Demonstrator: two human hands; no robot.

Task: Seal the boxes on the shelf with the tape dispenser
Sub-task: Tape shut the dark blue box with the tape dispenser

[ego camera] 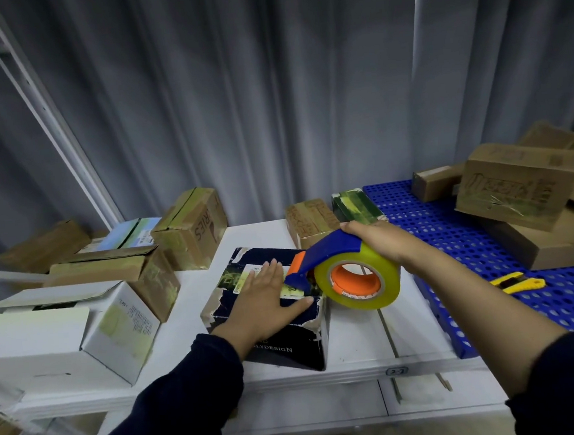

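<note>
A: Left hand?
B: Flat, fingers straight, pressing the dark box top, on the white shelf.
A: Right hand?
B: Gripping the tape dispenser, nose at the box top.

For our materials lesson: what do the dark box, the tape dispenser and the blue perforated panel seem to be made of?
Dark box: probably printed cardboard; its navy skin is torn at the edges, showing pale board. Tape dispenser: smooth moulded plastic, blue and orange; its roll looks like glossy yellowish film. Blue perforated panel: likely rigid plastic, uniform colour, regular round holes.
</note>
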